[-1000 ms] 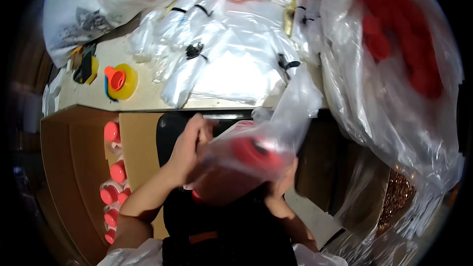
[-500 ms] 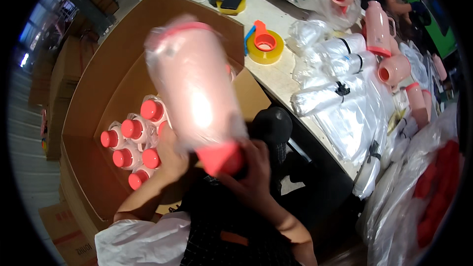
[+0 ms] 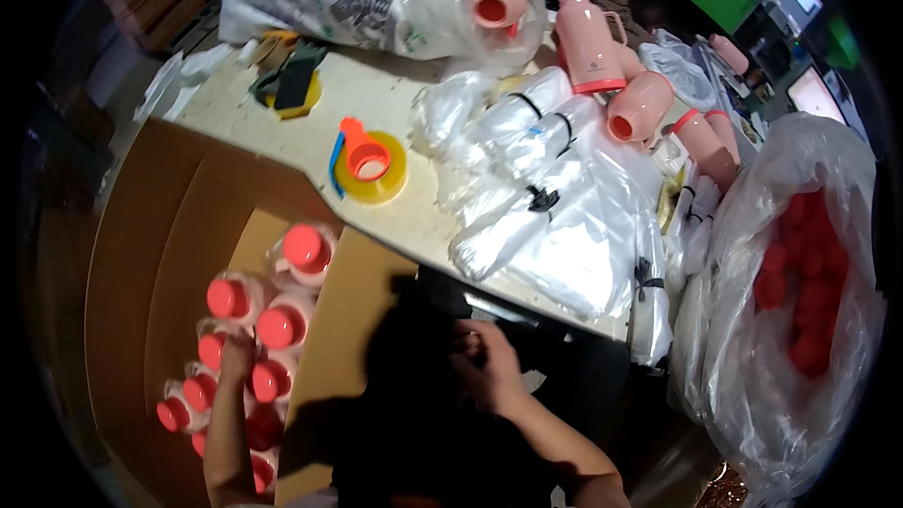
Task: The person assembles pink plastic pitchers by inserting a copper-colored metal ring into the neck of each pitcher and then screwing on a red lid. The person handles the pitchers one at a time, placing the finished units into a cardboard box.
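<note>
My left hand (image 3: pixel 235 350) reaches down into an open cardboard box (image 3: pixel 141 245) and rests among several pink bottles with red caps (image 3: pixel 277 327), each wrapped in a clear bag. One bagged bottle (image 3: pixel 306 249) stands at the far end of the row. My right hand (image 3: pixel 484 365) is drawn back near my chest under the table edge, with its fingers curled against dark cloth. I see nothing in it.
On the pale table (image 3: pixel 376 94) lie a yellow tape roll with an orange dispenser (image 3: pixel 370 165), a pile of bundled clear bags (image 3: pixel 555 216) and uncapped pink flasks (image 3: pixel 588 38). A big clear sack of red caps (image 3: pixel 809 292) stands at right.
The bagged bottle that both hands held up is no longer in them. My left hand has gone down into the box and my right hand has pulled back to my body.
</note>
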{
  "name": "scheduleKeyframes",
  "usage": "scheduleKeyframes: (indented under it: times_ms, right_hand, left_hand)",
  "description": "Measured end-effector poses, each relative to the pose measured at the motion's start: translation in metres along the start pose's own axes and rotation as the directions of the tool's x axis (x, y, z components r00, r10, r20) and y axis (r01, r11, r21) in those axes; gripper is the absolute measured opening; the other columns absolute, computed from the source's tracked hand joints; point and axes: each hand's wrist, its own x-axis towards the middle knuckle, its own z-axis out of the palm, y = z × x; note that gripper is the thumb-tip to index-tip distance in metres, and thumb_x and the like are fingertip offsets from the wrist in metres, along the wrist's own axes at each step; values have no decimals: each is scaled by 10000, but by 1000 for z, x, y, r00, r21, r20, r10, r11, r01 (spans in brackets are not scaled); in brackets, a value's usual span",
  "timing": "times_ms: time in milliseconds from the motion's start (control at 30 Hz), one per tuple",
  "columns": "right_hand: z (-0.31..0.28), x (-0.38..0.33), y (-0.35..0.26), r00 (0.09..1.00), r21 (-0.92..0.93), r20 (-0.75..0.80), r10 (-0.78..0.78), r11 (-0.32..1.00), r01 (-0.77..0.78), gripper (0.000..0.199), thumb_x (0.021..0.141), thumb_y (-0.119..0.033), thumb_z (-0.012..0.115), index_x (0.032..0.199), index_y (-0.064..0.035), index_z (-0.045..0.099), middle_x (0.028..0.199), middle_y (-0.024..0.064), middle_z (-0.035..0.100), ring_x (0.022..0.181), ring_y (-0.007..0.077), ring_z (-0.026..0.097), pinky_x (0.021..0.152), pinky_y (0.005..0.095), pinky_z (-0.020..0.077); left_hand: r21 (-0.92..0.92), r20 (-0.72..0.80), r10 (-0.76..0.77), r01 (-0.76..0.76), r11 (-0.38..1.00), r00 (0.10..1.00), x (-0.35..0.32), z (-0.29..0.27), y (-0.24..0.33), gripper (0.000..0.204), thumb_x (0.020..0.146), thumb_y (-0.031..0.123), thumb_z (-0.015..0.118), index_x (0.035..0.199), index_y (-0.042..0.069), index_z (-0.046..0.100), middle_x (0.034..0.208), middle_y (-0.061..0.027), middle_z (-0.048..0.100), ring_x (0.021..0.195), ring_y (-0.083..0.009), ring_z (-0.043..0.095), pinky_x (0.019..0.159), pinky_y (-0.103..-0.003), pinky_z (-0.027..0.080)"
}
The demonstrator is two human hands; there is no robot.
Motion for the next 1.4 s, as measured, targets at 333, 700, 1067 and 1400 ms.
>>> scheduleKeyframes:
  times_ms: [333, 700, 1067, 1400]
  right_hand:
    - [-78, 73, 35, 918, 218, -393, -58, 964, 154, 220, 929, -20, 646, 1144, -12, 602, 957, 66, 625, 807, 133, 590, 741, 258, 497]
    - [-87, 42, 36, 943, 114, -332, 0, 993, 40, 208, 872, -61, 709, 1076, -54, 671, 883, 98, 675, 727, 209, 680, 661, 326, 545]
    - [-86, 45, 24, 857, 156, -514, -42, 977, 142, 189, 937, -50, 646, 1111, 21, 637, 903, 61, 687, 785, 91, 639, 723, 243, 521]
    - [-86, 44, 36, 913, 135, -409, 3, 989, 57, 200, 881, -76, 698, 1076, -51, 661, 925, 111, 692, 744, 215, 705, 678, 327, 560]
  left_hand:
    - [44, -717, 648, -912, 408, 256, -42, -169, 513, 736, 814, 93, 714, 1433, -37, 337, 1382, -216, 427, 1318, -355, 420, 1153, -445, 304]
    - [644, -673, 726, -596, 480, -141, 147, -241, 730, 624, 724, -20, 701, 1314, 46, 508, 1295, -168, 547, 1213, -369, 510, 1020, -462, 418]
    - [383, -702, 712, -826, 413, 30, 23, -228, 618, 724, 781, 141, 777, 1383, -19, 408, 1303, -241, 510, 1216, -416, 490, 1044, -464, 406]
    - [358, -708, 648, -648, 673, 282, 111, -173, 768, 755, 749, 102, 779, 1426, 160, 448, 1404, -166, 472, 1269, -391, 449, 1024, -458, 457]
